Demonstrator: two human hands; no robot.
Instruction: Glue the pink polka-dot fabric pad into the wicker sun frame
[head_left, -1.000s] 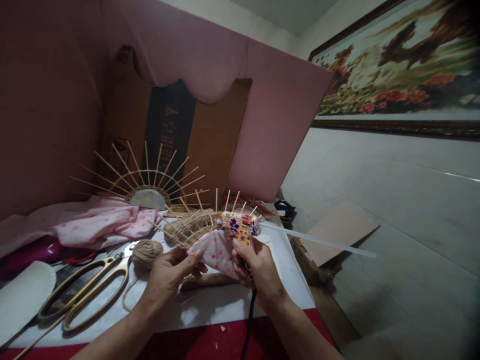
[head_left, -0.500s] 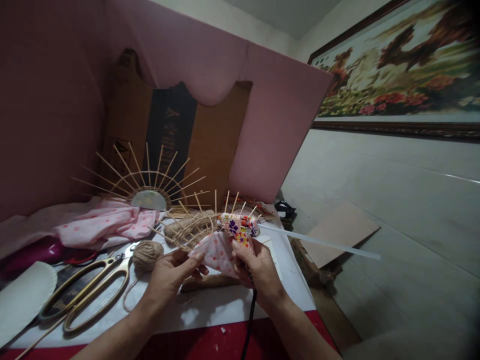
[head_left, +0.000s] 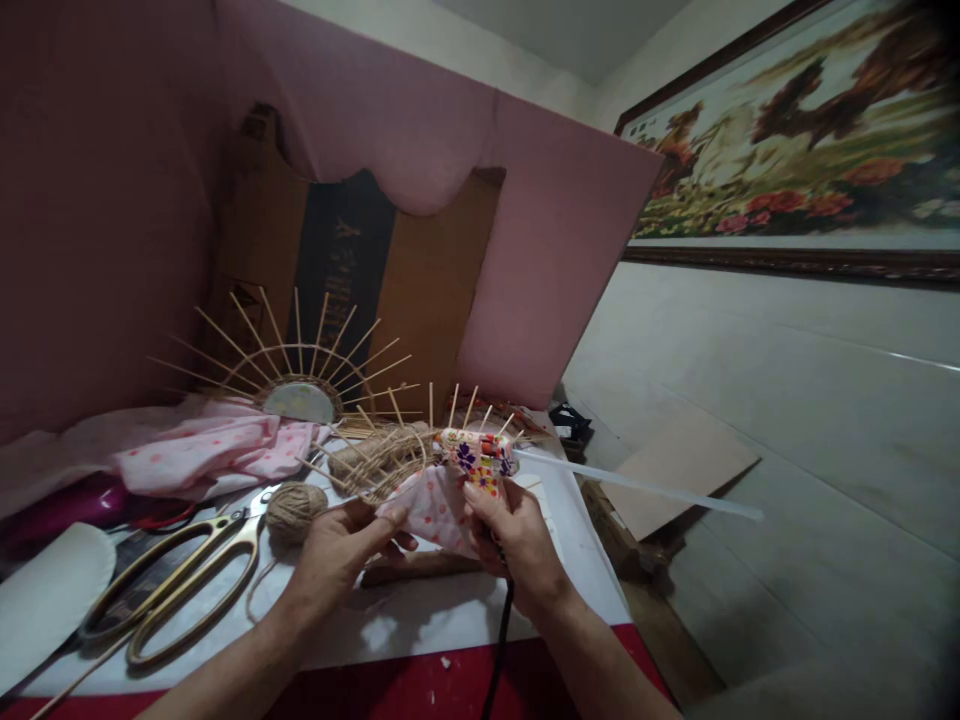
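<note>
Basket (head_left: pixel 397 470): held over the tabletop (head_left: pixel 420 628), left hand (head_left: pixel 341 550) closed on dotted cloth (head_left: pixel 439 512) at its near edge. Glue gun (head_left: pixel 480 455) at the basket's right side, clamped in right hand (head_left: pixel 517 545), nozzle (head_left: pixel 439 438) toward the basket; contact impossible to tell. Left of the basket, yarn ball (head_left: pixel 296 510), then scissors (head_left: pixel 161 590) farther off; behind it and to the left, spoked disc (head_left: pixel 300 402).

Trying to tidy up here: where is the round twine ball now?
In the head view, left of centre, the twine ball sits between the scissors and the left hand.
</note>
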